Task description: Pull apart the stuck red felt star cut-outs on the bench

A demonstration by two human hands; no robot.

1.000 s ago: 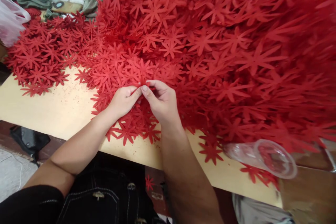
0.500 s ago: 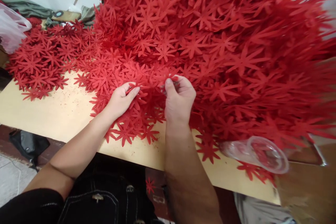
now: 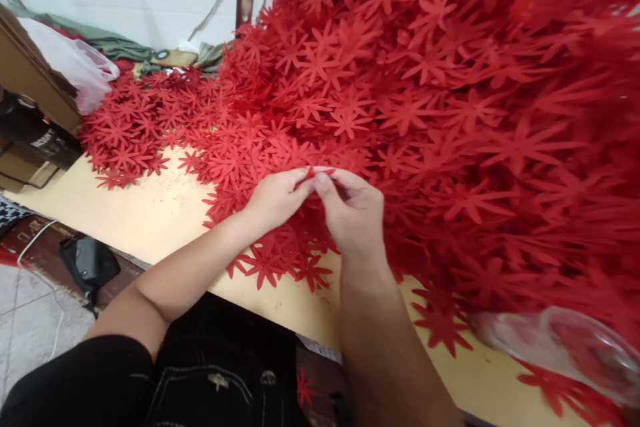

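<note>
My left hand [image 3: 281, 197] and my right hand [image 3: 353, 203] meet fingertip to fingertip in front of a large heap of red star-shaped flower pieces [image 3: 320, 60]. Between the pinched fingers of both hands a small bit of a red piece [image 3: 323, 171] shows; most of it is hidden by the fingers. Loose red pieces [image 3: 265, 265] lie on the table under and beside my left hand. The heap rises high behind my hands and spreads to the right.
The pale table [image 3: 135, 213] runs across the view. A clear plastic cup [image 3: 580, 347] lies at the right front. At the left are a white plastic bag [image 3: 80, 67], a black bottle [image 3: 37, 127] and cardboard boxes. A black pouch [image 3: 90, 263] sits below the table edge.
My hands were apart and have come together at the fingertips. The view has shifted left, so the bottle and boxes at the left now show.
</note>
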